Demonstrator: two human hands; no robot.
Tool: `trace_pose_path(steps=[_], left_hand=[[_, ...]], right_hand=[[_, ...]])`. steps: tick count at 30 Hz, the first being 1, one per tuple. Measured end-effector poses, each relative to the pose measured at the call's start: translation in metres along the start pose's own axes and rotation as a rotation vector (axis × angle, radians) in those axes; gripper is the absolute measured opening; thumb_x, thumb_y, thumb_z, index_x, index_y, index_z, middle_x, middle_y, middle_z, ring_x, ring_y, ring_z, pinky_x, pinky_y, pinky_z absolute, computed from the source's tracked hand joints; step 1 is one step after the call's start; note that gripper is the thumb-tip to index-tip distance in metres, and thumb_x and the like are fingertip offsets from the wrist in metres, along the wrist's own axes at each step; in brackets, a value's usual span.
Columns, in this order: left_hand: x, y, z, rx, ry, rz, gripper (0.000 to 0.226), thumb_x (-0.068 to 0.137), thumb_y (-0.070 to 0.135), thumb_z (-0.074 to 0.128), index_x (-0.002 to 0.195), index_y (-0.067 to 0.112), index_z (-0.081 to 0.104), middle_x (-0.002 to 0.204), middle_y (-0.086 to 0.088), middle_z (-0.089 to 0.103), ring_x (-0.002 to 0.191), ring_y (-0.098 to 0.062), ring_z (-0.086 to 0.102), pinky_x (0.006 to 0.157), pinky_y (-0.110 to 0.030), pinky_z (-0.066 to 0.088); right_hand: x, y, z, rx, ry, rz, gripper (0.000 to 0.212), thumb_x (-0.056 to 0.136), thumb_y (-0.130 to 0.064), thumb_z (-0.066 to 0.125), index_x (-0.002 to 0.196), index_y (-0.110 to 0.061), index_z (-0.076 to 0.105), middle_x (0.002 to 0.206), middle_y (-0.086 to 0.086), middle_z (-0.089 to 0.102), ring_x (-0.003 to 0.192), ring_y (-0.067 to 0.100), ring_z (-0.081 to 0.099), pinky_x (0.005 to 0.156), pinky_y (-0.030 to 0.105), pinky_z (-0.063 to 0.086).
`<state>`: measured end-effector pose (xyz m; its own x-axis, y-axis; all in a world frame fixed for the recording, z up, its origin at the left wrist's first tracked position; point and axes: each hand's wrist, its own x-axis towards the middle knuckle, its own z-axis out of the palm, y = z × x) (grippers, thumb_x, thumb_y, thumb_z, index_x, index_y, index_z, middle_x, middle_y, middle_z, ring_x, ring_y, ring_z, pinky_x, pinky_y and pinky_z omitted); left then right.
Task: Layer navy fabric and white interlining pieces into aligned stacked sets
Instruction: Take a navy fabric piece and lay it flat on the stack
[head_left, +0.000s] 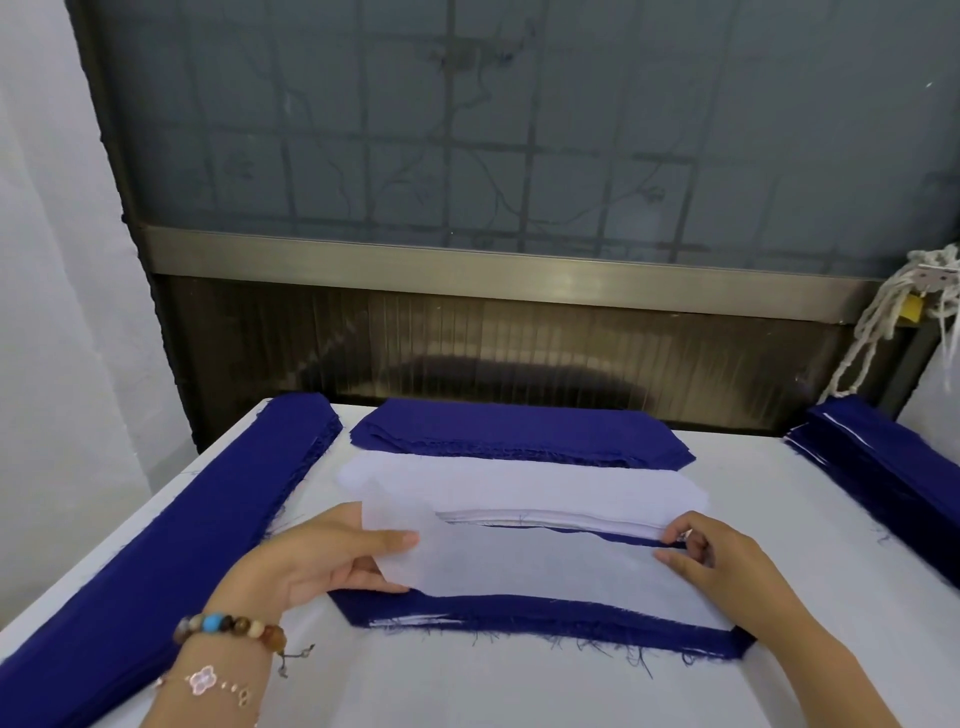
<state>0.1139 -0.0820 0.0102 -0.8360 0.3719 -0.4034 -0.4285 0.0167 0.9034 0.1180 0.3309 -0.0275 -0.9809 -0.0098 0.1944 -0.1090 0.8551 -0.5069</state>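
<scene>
Left thumb and fingers (384, 540) pinch the left end of a thin white sheet (519, 564), lifting that corner slightly. The left hand (311, 558) wears a beaded bracelet (228, 626) and a fine chain (208, 682) at the wrist. The right hand (727, 569) pinches the sheet's right end between curled fingertips. The sheet lies over a navy piece (519, 616), whose frayed front edge shows just below it. Directly behind sits a white stack (519, 483), then a navy stack (519, 431). Long navy stacks lie along the left (171, 530) and right (883, 467) sides of the white table (519, 691).
</scene>
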Motion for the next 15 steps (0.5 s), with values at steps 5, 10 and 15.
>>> trace_pose_path(steps=[5,10,15], left_hand=[[0.003,-0.003,0.005,0.064,0.08,0.007,0.038,0.084,-0.002,0.068,0.119,0.012,0.06,0.109,-0.012,0.072,0.097,-0.032,0.07,0.07,-0.029,0.06],[0.001,-0.001,-0.002,0.298,0.197,-0.132,0.028,0.087,0.009,0.069,0.113,0.005,0.057,0.091,-0.022,0.073,0.068,-0.023,0.073,0.054,-0.022,0.056],[0.006,-0.006,-0.009,0.436,0.423,-0.079,0.039,0.083,0.041,0.072,0.099,0.01,0.055,0.071,-0.012,0.074,0.053,-0.016,0.069,0.043,-0.021,0.05]], right_hand=[[0.0,0.0,-0.001,0.002,0.001,-0.001,0.013,0.083,-0.035,0.071,0.082,-0.033,0.059,0.07,0.003,0.056,0.064,0.014,0.051,0.057,0.017,0.041],[-0.001,-0.001,-0.001,0.003,-0.002,0.0,0.012,0.084,-0.035,0.07,0.083,-0.032,0.059,0.07,0.003,0.056,0.063,0.013,0.05,0.059,0.02,0.042],[-0.002,-0.003,-0.002,0.011,-0.002,0.001,0.012,0.083,-0.034,0.071,0.082,-0.031,0.06,0.066,0.0,0.052,0.061,0.011,0.046,0.058,0.02,0.04]])
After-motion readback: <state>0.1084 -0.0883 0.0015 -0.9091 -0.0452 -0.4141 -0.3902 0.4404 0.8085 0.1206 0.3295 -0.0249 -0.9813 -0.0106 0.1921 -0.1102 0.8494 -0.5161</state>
